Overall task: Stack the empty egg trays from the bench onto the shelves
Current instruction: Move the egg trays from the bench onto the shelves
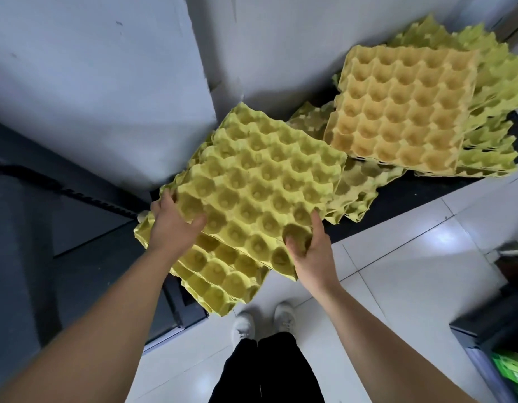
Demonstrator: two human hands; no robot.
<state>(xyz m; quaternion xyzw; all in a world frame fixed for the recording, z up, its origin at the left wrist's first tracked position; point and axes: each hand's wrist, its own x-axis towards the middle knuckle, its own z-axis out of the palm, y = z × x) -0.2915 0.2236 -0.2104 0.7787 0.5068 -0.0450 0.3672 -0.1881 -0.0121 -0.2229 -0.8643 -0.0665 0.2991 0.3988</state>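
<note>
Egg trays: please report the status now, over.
Gripping near edge of top green tray: left hand, right hand. Beneath it, skewed loose trays. Close at right, orange tray.

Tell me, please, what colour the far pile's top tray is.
Orange-yellow top tray, seen in the head view.

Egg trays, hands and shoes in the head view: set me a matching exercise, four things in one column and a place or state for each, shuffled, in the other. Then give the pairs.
Things
1. left hand
2. right hand
3. orange tray
4. white shoes

Places or states
A. lies on top of the green pile at the far right
B. stand on the pale floor tiles
C. grips the near right corner of the top green tray
D. grips the left edge of the top green tray

Pairs: 1-D, 2-C, 3-A, 4-B
</note>
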